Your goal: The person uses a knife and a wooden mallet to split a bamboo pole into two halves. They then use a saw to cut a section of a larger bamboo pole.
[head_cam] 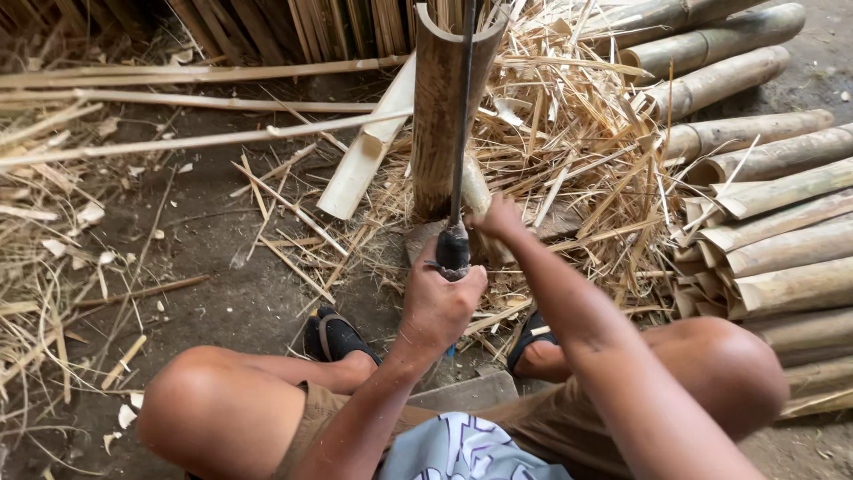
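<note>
So here I am squatting on the dirt floor (222, 258), knees wide apart, black sandals (333, 336) on both feet. My left hand (437, 307) is wrapped tight around the dark handle of a long blade (462, 124), fist closed just below where the metal meets the grip. The blade runs pretty much straight up from my fist and sits in the top edge of an upright bamboo section (440, 116), which is open like a half-pipe at the top.

My right hand (498, 218) is reaching forward past the left one, fingers curled on the lower part of that bamboo section, right next to the blade. I can't tell exactly how firmly it's gripping since the fingertips are tucked behind the piece, but it's definitely touching it. The bamboo stands on what looks like a small block (551, 227) on the ground, just beyond my feet.

Around the base there's a big messy pile of dry shavings and splinters (577, 160), mostly spreading to the right. A pale split strip (369, 151) leans just left of the upright piece. Further left, a few long thin slats (178, 98) lie across the floor. Off to the right there's a stack of split bamboo halves (782, 240), and beyond that some whole round poles (711, 53) lying at the back.
</note>
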